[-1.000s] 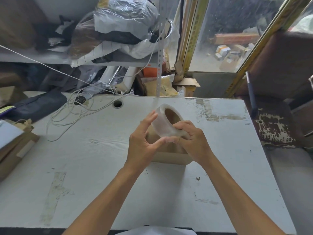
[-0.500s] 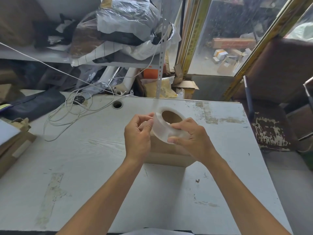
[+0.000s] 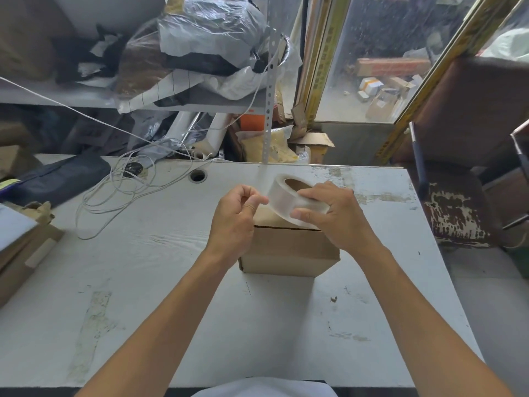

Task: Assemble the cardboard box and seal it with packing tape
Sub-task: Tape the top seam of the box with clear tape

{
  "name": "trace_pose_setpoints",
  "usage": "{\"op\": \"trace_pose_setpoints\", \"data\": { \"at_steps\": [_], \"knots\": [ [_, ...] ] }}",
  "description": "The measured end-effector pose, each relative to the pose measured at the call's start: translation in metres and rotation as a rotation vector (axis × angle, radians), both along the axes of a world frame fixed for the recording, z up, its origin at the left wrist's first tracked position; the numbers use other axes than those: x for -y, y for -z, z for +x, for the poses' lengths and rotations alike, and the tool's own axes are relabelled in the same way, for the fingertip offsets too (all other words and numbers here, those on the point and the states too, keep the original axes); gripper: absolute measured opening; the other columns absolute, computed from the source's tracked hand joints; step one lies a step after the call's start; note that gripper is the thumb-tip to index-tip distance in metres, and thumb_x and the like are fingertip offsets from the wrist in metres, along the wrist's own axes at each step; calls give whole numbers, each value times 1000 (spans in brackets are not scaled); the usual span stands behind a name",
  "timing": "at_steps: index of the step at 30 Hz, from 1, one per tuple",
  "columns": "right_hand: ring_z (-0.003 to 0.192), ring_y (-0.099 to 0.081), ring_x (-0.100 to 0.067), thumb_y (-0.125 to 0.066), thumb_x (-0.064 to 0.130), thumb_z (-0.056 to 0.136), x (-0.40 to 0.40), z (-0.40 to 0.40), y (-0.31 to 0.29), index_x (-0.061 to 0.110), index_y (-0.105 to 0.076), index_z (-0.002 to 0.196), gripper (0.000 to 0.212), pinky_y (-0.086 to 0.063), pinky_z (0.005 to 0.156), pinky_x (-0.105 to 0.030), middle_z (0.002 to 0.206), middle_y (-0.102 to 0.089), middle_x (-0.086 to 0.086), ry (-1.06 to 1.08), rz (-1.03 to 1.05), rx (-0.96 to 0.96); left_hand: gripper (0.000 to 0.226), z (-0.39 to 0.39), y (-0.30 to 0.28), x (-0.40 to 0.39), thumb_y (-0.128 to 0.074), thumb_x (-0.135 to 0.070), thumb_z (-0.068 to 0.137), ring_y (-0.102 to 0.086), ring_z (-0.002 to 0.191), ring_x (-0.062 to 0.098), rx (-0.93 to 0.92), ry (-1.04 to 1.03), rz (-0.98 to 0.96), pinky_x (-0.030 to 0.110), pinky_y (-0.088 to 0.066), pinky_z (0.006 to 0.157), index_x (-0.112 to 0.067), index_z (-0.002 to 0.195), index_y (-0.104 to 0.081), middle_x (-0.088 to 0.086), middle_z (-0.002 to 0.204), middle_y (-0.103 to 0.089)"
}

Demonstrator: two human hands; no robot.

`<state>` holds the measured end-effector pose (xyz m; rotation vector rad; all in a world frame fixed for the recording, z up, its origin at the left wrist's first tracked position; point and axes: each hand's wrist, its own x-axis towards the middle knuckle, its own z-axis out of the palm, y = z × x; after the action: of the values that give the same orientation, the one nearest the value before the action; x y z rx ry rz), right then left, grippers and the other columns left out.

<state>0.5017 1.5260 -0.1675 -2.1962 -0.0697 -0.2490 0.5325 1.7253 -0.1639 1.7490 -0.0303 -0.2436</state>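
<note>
A small brown cardboard box (image 3: 289, 250) stands on the white table (image 3: 143, 282), its flaps down; my hands hide most of its top. Just above it my right hand (image 3: 335, 216) grips a roll of clear packing tape (image 3: 286, 196), fingers curled round its outer side. My left hand (image 3: 234, 219) is at the roll's left side, thumb and curled fingers pinching at the tape's surface. Whether a free tape end is caught between them I cannot tell.
A tangle of white cable (image 3: 120, 190) lies at the table's back left by a cable hole (image 3: 197, 176). Flat cardboard (image 3: 20, 253) overhangs the left edge. Cluttered shelves with plastic bags (image 3: 206, 32) stand behind; a worn chair (image 3: 458, 213) is at the right.
My left fingers, spread a second ago, have curled in and now pinch at the roll's left side. The roll has tilted flatter in my right hand. The box has not moved.
</note>
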Motion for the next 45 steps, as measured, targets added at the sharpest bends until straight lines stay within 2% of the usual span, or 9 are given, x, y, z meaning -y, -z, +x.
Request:
{"op": "trace_pose_setpoints", "data": {
  "at_steps": [9,12,15,20,25,29,35,38,45],
  "knots": [
    [80,-54,-11,-69,52,83,14,1,-10,18,-76,106,41,-44,84,-61,82,-65,7,84,-121,-16,16,3,-23,-4,-44,-8,105,-68,88,16,19,-67,-180,49,-58,91,-15,93,-52,0,71,-62],
    [83,-55,-15,-71,43,86,28,-1,-20,13,-74,112,40,-50,83,-48,92,-65,3,129,-180,-19,9,16,-30,-24,-50,-12,103,-68,96,14,90,-50,-180,49,-57,94,-20,100,-54,-2,86,-66],
    [81,-54,-10,-71,41,86,27,-2,-31,12,-74,114,40,-46,70,-21,96,-65,2,98,-184,-17,19,21,-29,-22,-66,-32,95,-65,112,13,116,128,73,42,-53,99,-25,111,-59,-1,116,-70],
    [85,-57,-18,-70,43,85,12,0,-40,13,-73,115,43,-50,70,-32,93,-67,0,20,-203,-10,56,11,-26,7,-77,-38,82,-65,114,10,-17,225,33,32,-54,97,-18,130,-58,-3,122,-69],
    [93,-53,-9,-61,54,81,13,-3,-42,16,-72,116,52,-49,70,-25,88,-58,19,-28,-150,-40,39,11,-22,13,-75,-25,88,-68,104,13,-17,175,-17,42,-56,97,-16,124,-64,-5,103,-72],
    [91,-50,-6,-66,48,83,15,-5,-41,16,-73,114,45,-42,68,-15,83,-58,18,-62,-93,-50,16,14,-18,11,-70,-12,92,-65,93,16,-48,169,-100,49,-55,97,-16,107,-71,3,93,-66],
    [92,-49,-9,-70,46,84,19,-8,-35,28,-71,112,33,-44,74,-26,85,-57,28,-98,-39,-75,5,16,-13,8,-70,-11,92,-68,105,31,-80,118,-91,45,-58,94,-16,92,-73,13,103,-73],
    [90,-49,-7,-70,49,81,18,-9,-36,39,-67,106,27,-42,75,-18,85,-58,20,-126,13,-71,12,18,-13,9,-66,-12,95,-67,93,22,-52,126,-29,42,-58,93,-17,84,-70,7,91,-70],
    [89,-48,-4,-71,47,80,19,-10,-32,39,-66,106,28,-40,77,-19,83,-57,26,-127,52,-97,7,15,-16,14,-59,-14,98,-69,97,21,12,155,82,43,-58,92,-14,99,-66,4,99,-71]
  ]
}}
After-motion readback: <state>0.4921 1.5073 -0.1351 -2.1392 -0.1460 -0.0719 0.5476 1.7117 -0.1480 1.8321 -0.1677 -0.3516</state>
